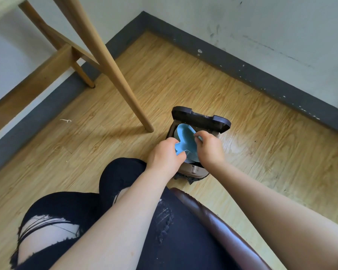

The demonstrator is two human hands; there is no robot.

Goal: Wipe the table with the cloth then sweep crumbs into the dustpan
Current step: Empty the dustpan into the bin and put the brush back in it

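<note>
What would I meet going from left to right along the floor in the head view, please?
White scrap → foot of the near table leg → left hand → blue cloth held over the open bin → right hand.

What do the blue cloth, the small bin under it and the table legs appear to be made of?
Blue cloth: soft matte fabric, perhaps microfibre; it folds between both hands.
Bin: likely moulded plastic, dark brown lid with a slight sheen, tan body.
Table legs: light wood with visible grain and a smooth matte finish.

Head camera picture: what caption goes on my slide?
Both hands hold a blue cloth over an open bin on the floor.
</note>
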